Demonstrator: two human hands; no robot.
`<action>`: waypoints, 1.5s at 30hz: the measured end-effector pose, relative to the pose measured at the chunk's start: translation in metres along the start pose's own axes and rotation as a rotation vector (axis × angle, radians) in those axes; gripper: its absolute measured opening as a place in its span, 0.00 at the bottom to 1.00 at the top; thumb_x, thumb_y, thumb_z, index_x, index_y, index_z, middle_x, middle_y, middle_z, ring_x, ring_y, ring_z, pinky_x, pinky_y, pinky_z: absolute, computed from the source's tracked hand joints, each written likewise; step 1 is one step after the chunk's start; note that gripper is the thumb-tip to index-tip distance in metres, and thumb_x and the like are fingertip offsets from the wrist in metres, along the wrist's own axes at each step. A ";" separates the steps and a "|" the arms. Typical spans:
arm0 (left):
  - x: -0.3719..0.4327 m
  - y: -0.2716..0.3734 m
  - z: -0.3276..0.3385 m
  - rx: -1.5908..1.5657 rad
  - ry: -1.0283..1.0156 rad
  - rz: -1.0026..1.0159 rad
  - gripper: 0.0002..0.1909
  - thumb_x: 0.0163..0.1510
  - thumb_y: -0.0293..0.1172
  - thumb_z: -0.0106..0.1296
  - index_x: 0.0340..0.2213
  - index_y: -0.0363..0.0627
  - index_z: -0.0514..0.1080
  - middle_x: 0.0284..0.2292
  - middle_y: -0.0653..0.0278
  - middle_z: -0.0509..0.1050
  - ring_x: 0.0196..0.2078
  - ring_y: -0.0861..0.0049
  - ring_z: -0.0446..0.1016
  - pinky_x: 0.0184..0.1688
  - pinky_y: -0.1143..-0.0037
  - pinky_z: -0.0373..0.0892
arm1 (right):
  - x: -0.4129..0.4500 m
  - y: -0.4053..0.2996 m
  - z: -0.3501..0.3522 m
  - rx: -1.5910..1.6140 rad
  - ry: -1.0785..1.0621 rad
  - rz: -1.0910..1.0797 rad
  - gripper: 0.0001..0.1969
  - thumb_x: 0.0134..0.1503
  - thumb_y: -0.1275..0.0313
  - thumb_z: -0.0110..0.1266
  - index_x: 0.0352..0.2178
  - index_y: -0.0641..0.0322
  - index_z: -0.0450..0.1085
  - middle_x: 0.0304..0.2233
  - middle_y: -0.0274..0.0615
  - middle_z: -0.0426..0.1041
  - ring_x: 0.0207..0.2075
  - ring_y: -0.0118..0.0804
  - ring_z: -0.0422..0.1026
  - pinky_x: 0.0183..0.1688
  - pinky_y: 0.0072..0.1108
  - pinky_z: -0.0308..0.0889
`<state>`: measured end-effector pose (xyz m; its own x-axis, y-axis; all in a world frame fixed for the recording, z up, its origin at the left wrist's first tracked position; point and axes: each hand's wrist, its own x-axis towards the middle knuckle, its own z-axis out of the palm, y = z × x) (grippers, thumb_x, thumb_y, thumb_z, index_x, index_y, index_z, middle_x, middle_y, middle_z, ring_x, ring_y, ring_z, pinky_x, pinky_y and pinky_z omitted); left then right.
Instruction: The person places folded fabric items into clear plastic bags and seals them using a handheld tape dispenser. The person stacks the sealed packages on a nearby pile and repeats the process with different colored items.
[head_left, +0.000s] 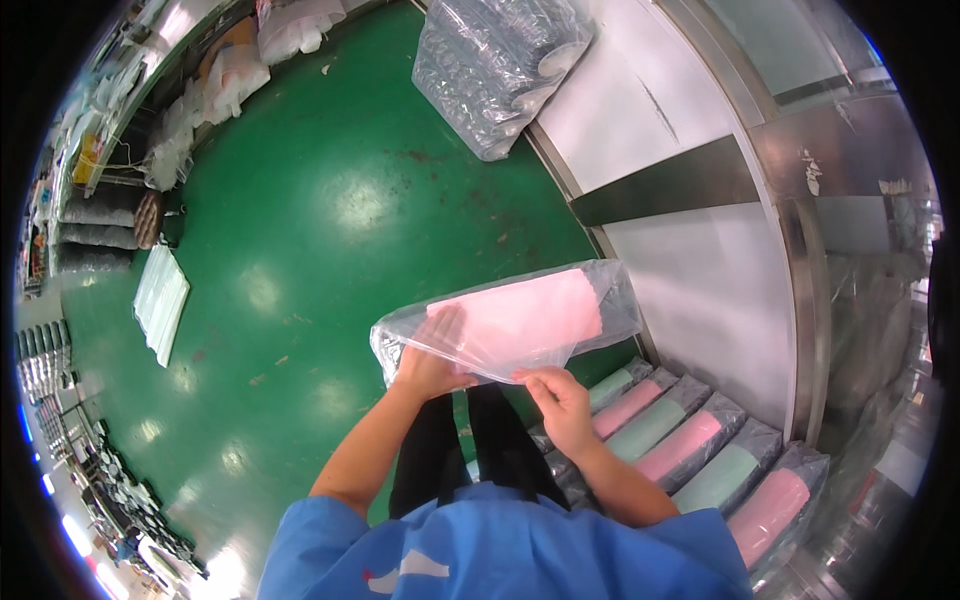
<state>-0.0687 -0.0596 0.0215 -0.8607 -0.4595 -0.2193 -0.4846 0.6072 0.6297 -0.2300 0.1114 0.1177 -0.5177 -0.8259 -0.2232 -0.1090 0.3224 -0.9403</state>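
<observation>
A long clear plastic bag (619, 300) lies crosswise in front of me, with a pink sheet (525, 307) inside it. My left hand (431, 356) reaches into the bag's left part, its fingers spread under the film against the pink sheet and its thumb near the lower edge. With finger and thumb, my right hand (555, 401) pinches the bag's lower edge. Crumpled film bunches at the bag's left end. What else the bag holds under the sheet cannot be made out.
Wrapped packs with pink and green sheets (679, 442) lie in a row at the lower right, beside a white-panelled metal cabinet (697, 285). A large plastic-wrapped bundle (495, 67) stands at the top. Shelving with bagged goods (232, 67) runs along the left; a white bundle (161, 300) rests on the green floor.
</observation>
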 end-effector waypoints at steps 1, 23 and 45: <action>0.002 -0.002 0.002 -0.017 -0.037 0.007 0.60 0.25 0.45 0.72 0.59 0.37 0.56 0.60 0.53 0.58 0.63 0.58 0.55 0.64 0.65 0.55 | -0.001 0.002 -0.001 -0.011 -0.009 -0.006 0.07 0.59 0.74 0.53 0.35 0.64 0.76 0.37 0.41 0.79 0.39 0.37 0.74 0.44 0.25 0.66; -0.054 -0.113 0.028 -0.717 0.601 -0.453 0.27 0.50 0.23 0.55 0.52 0.35 0.65 0.52 0.55 0.66 0.55 0.69 0.64 0.61 0.71 0.57 | -0.029 0.158 0.029 -0.728 -0.099 -0.423 0.12 0.57 0.78 0.45 0.42 0.65 0.69 0.55 0.44 0.69 0.58 0.42 0.66 0.60 0.34 0.60; -0.030 -0.174 -0.064 -0.282 -0.150 -0.153 0.09 0.53 0.21 0.54 0.37 0.36 0.78 0.31 0.60 0.79 0.30 0.71 0.78 0.38 0.78 0.72 | -0.037 0.152 0.047 -0.834 -0.067 -0.316 0.12 0.55 0.76 0.47 0.41 0.61 0.70 0.54 0.36 0.70 0.57 0.37 0.66 0.60 0.31 0.61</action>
<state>0.0514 -0.1930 -0.0335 -0.8049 -0.4186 -0.4205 -0.5654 0.3261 0.7576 -0.1875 0.1693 -0.0295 -0.3112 -0.9500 -0.0240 -0.8334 0.2849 -0.4736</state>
